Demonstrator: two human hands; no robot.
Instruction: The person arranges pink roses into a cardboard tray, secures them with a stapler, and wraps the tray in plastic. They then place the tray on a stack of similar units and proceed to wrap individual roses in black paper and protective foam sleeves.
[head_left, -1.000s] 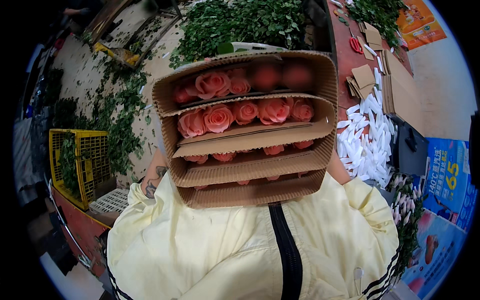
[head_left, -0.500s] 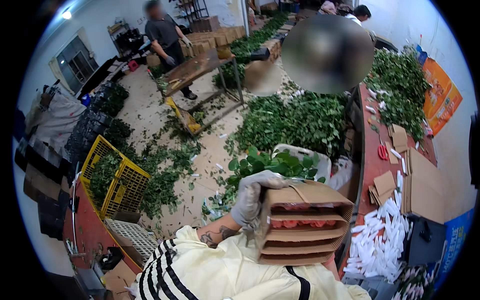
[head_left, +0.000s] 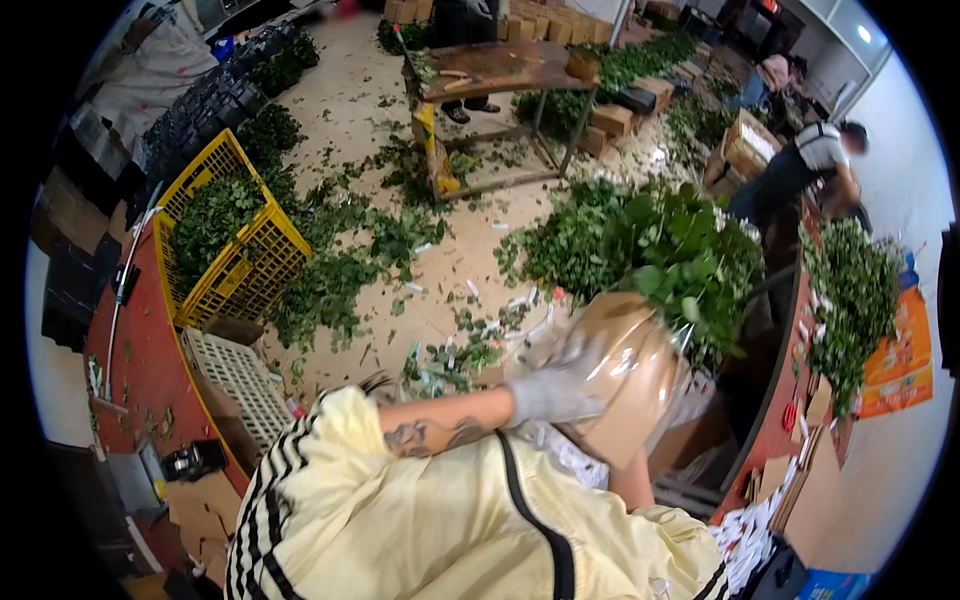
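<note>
My left hand (head_left: 558, 388), in a grey glove, grips the side of a bundle of roses wrapped in brown corrugated cardboard (head_left: 628, 372). The bundle is tilted away to the right and blurred by motion, so the flower heads do not show. My tattooed left forearm reaches across my pale yellow jacket (head_left: 420, 520) to it. My right forearm (head_left: 632, 486) rises under the bundle, and the right hand itself is hidden behind it.
A big heap of green rose leaves (head_left: 650, 235) lies past the bundle. A yellow crate (head_left: 262, 262) of leaves and a white crate (head_left: 238, 382) stand at left. A wooden table (head_left: 500, 68) stands behind. A person (head_left: 800, 170) bends over the red bench (head_left: 785, 395).
The bundle, first held up facing me with pink rose heads showing, has swung down and to the right. My view has turned left and down over the floor.
</note>
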